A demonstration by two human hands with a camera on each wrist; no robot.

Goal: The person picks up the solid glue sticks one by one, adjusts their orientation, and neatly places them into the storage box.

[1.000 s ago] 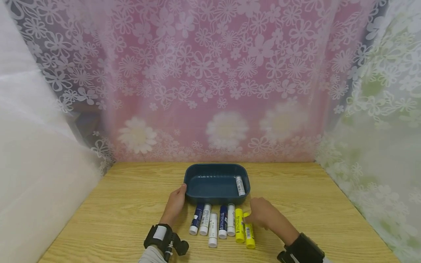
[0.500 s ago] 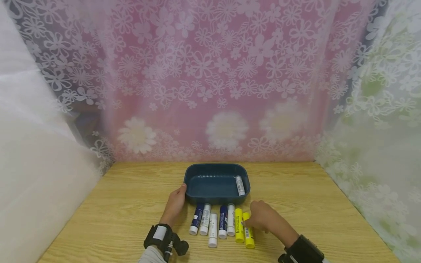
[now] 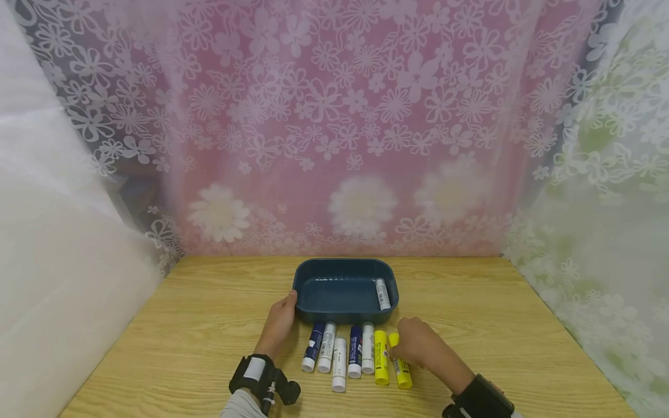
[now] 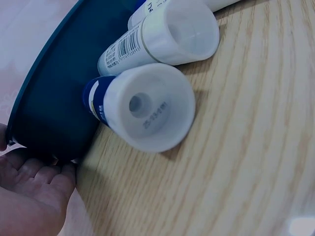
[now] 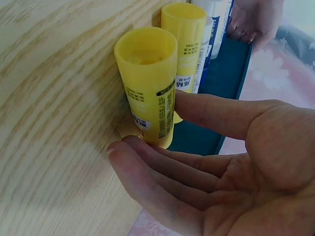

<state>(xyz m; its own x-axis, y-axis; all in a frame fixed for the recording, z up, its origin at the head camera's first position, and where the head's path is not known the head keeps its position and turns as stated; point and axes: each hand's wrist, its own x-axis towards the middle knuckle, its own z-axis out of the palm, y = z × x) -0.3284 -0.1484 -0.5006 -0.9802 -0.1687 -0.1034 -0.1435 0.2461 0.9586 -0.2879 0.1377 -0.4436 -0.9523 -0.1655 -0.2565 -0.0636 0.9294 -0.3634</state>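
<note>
My left hand grips the left end of a dark teal tray, thumb over the rim and fingers beneath, as the left wrist view shows. With my right hand I pinch the upper end of the rightmost yellow glue stick between thumb and fingers; in the right wrist view its hollow yellow base faces the camera. Left of it lies another yellow glue stick, slightly apart. A white glue stick lies inside the tray at the right.
Several more glue sticks lie in a row before the tray: a white one, a navy one, a lower white one, another white one and a navy one at left. A flowered curtain hangs behind the wooden table.
The rightmost yellow glue stick's lower end has swung right and slightly away from me, opening a gap to its yellow neighbour. My left hand and the tray stay put.
</note>
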